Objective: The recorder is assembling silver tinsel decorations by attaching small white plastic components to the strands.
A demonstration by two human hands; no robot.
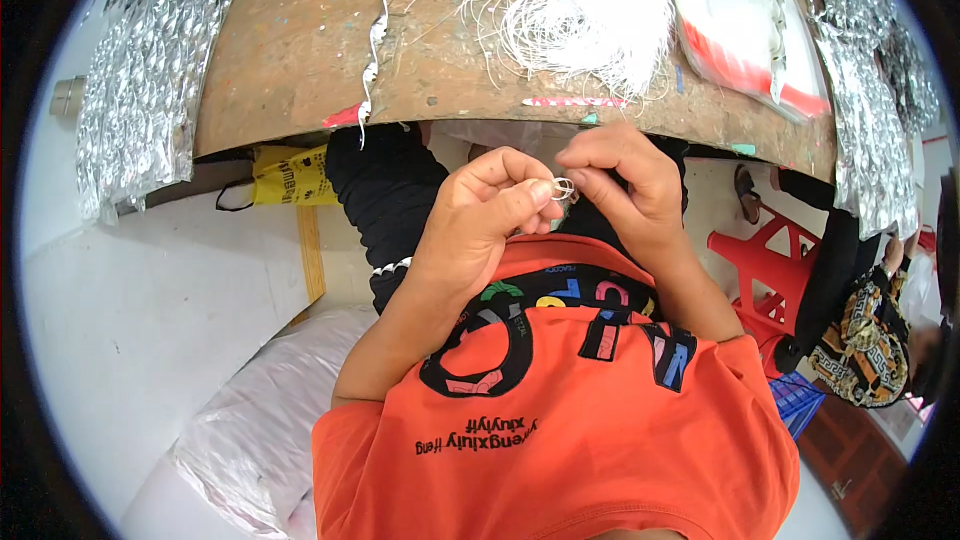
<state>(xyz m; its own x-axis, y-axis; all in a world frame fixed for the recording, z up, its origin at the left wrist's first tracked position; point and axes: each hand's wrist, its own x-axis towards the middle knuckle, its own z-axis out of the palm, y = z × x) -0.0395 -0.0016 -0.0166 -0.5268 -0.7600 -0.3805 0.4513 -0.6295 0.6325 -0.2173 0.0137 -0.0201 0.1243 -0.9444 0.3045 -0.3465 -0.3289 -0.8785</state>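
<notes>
A small loop of thin white cord shows between my two hands, above my lap and just off the table's near edge. My left hand pinches it between thumb and forefinger, the other fingers curled in. Close on its other side, my right hand is also closed, thumb against the bent forefinger. The cord meets these fingertips, though what they grip is partly hidden. On the table beyond lies a large loose bundle of similar white cord.
The brown worn table carries a narrow black-and-white strip and clear bags with red edges. Shiny silver twisted strips hang over its left and right sides. A red stool and a person in patterned clothing are at right.
</notes>
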